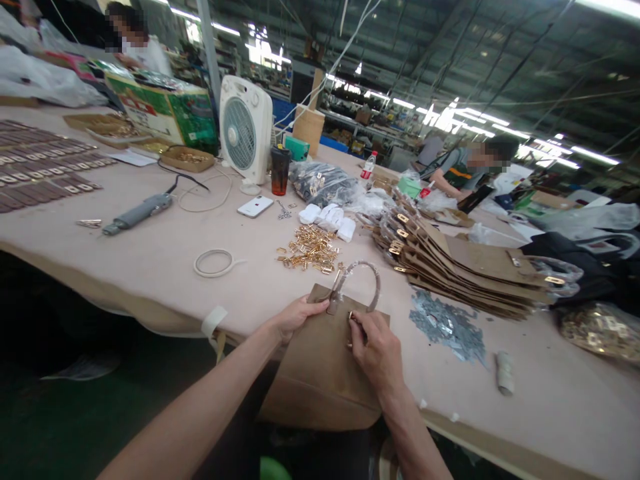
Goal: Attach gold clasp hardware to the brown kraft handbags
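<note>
While left hand (299, 315) pinches the brown bag (320, 360) at its handle (361, 283), right hand (376, 347) pinches a gold clasp (351, 316); fitting step, needs alignment.

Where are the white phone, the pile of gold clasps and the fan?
white phone (255, 206), head view, middle of its back.
pile of gold clasps (311, 247), head view, centre of the heap.
fan (239, 133), head view, centre of the grille.
</note>
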The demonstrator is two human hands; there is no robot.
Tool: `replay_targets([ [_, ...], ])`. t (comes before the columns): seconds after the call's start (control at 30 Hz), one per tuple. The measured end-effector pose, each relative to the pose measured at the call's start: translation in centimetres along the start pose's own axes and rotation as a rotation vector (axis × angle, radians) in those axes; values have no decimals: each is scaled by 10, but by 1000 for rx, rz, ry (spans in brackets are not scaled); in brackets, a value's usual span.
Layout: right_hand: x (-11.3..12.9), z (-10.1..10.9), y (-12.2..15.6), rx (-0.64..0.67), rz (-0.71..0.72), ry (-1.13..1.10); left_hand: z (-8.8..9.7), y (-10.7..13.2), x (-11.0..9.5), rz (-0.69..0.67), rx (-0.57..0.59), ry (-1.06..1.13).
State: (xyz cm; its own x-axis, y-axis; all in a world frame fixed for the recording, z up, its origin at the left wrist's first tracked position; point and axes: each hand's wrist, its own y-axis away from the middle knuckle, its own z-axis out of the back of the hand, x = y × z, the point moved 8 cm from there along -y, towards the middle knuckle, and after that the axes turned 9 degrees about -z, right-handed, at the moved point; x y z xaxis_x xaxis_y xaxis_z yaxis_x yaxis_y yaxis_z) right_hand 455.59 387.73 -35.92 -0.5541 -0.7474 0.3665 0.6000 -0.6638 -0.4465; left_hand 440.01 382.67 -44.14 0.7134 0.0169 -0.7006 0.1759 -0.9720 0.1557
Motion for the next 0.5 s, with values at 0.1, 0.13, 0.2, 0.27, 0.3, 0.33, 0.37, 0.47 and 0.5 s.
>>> replay_targets([
  [0.1,5,1,-1,16,13,68,0,0,0,4,-8,6],
  [0.13,6,2,-1,25,19,97,0,0,0,6,-9,7],
  [0.2,9,3,-2,41,33,169,0,0,0,5,-7,7],
  [0.27,12,3,-3,54,41,254,0,-1,0,1,-2,4],
  [0.3,14,3,-3,61,43,298,0,-1,1,-1,1,2],
  [0.33,15,2,-3,71,45,345,0,-1,1,-2,4,-1],
  [0.37,17,0,-3,85,47,394,0,-1,1,-2,7,-5],
  [0.47,25,-6,-4,129,54,533,-1,0,1,-2,10,-8],
  [0.5,28,-7,-4,138,54,568,-1,0,0,-4,9,-7],
])
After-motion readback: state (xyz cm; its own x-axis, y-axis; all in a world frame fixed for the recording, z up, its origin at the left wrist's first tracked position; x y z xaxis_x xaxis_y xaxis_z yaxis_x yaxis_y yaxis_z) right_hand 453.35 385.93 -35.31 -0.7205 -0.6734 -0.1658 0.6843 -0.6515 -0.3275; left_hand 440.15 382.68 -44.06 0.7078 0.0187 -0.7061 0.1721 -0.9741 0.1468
